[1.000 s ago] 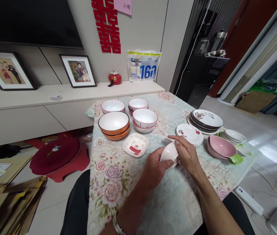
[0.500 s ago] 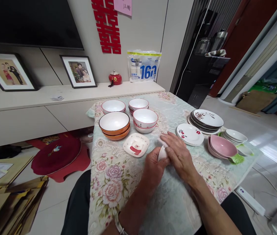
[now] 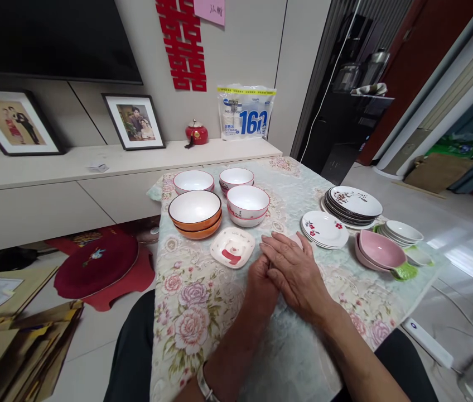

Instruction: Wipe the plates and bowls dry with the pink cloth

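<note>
The right hand lies over the curled left hand, a mostly hidden pale dish peeking past its fingers, so can't tell which one's actually gripping. Bear dish sits nearby on the counter, orange bowls just behind, flowered plates off right.

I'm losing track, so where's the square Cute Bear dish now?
In the head view, the Cute Bear dish sits left of the left hand, in front and right of the orange bowls.
</note>
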